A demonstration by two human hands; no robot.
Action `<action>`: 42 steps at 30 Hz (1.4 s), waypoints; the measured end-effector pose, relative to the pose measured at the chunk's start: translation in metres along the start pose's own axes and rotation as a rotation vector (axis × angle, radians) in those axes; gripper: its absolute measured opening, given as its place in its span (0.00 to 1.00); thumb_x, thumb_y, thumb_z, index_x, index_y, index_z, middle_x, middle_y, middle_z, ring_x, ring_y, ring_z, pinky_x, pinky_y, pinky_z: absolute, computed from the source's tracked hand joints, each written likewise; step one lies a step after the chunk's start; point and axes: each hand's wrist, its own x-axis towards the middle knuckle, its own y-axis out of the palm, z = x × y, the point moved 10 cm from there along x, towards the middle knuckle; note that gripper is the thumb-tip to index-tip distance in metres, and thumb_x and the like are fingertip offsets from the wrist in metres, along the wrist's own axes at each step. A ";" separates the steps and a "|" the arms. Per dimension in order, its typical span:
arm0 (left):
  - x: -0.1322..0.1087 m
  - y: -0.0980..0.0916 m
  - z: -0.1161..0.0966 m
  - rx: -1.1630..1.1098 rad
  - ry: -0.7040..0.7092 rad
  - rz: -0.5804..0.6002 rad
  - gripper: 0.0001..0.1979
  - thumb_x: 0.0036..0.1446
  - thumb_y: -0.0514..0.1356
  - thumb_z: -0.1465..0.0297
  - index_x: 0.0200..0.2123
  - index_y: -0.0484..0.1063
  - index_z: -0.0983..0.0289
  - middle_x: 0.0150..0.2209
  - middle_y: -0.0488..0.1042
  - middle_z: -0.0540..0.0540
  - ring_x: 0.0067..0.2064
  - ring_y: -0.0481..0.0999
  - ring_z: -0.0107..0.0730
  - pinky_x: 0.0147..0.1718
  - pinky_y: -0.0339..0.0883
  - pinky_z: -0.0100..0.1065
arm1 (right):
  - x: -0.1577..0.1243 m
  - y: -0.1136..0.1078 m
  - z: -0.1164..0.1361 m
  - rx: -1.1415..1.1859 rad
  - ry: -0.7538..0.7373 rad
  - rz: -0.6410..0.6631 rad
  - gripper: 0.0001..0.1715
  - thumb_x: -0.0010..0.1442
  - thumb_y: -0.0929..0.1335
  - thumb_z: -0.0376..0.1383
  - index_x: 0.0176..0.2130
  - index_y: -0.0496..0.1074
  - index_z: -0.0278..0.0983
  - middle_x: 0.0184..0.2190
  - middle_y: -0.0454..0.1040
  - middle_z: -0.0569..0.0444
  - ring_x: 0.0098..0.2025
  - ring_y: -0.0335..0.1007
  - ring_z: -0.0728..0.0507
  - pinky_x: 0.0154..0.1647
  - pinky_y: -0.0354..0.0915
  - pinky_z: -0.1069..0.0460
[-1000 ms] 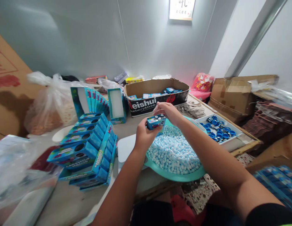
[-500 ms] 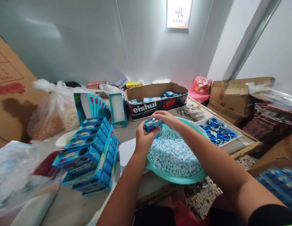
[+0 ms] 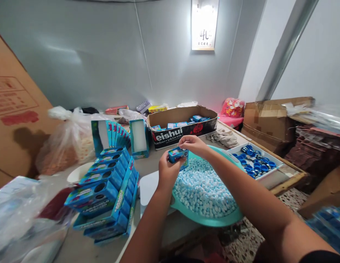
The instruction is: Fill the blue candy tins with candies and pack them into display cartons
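The left hand (image 3: 168, 166) is closed around the small printed candy box (image 3: 176, 156), thumb against its side; the box is held up at the left part of the turquoise basin (image 3: 207, 221), above table level. The right hand (image 3: 194, 144) has its fingers bent at the box's top edge; whether they pinch anything cannot be told. Principal risk, in my judgement: pellet sweets (image 3: 205, 190) spilling, should the box tip in a one-handed hold while the right fingers press on its top. A drop from the basin's left side could land on the white board (image 3: 148, 186) or table rather than back among the sweets. A hard squeeze by the left thumb could dent the walls, if they are thin card. The right forearm crosses above the basin, so a low elbow could catch its rim. Condition of the box: bright blue, with pink and white print, edges apparently straight, held roughly upright; no crushing noted. Its top is partly covered by fingers, so its contents cannot be verified.
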 end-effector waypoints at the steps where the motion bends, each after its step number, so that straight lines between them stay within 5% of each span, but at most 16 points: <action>1: 0.000 0.000 -0.001 0.000 0.003 -0.002 0.26 0.38 0.76 0.64 0.43 0.77 0.65 0.37 0.80 0.52 0.38 0.78 0.30 0.37 0.71 0.26 | 0.000 0.000 0.001 -0.007 -0.013 0.000 0.12 0.49 0.70 0.41 0.30 0.76 0.34 0.28 0.74 0.54 0.30 0.64 0.48 0.33 0.59 0.53; 15: 0.001 0.001 -0.005 -0.043 -0.018 0.010 0.28 0.35 0.76 0.65 0.43 0.77 0.65 0.38 0.80 0.53 0.38 0.78 0.30 0.38 0.71 0.26 | -0.013 0.000 0.054 -0.421 -0.358 -0.065 0.07 0.55 0.69 0.27 0.32 0.77 0.36 0.33 0.74 0.53 0.35 0.69 0.47 0.38 0.66 0.52; 28: -0.001 0.000 -0.007 -0.033 -0.037 0.005 0.30 0.33 0.78 0.63 0.42 0.77 0.66 0.35 0.79 0.51 0.36 0.76 0.26 0.36 0.70 0.24 | -0.016 0.006 0.060 -0.530 -0.363 -0.074 0.05 0.59 0.70 0.30 0.31 0.77 0.38 0.29 0.76 0.54 0.33 0.67 0.46 0.37 0.63 0.51; 38: -0.001 -0.001 -0.006 -0.055 -0.026 -0.006 0.28 0.36 0.76 0.64 0.43 0.77 0.65 0.38 0.81 0.53 0.38 0.78 0.30 0.40 0.71 0.27 | -0.017 -0.003 0.048 -0.183 -0.216 -0.148 0.19 0.64 0.67 0.49 0.32 0.75 0.36 0.29 0.76 0.50 0.31 0.69 0.45 0.35 0.64 0.50; 42: -0.001 -0.002 -0.008 -0.052 0.022 -0.032 0.26 0.37 0.77 0.64 0.42 0.77 0.65 0.38 0.81 0.53 0.39 0.79 0.31 0.41 0.72 0.27 | -0.011 -0.035 0.028 -0.013 -0.166 -0.389 0.23 0.63 0.64 0.53 0.33 0.73 0.36 0.31 0.76 0.49 0.34 0.72 0.44 0.36 0.66 0.51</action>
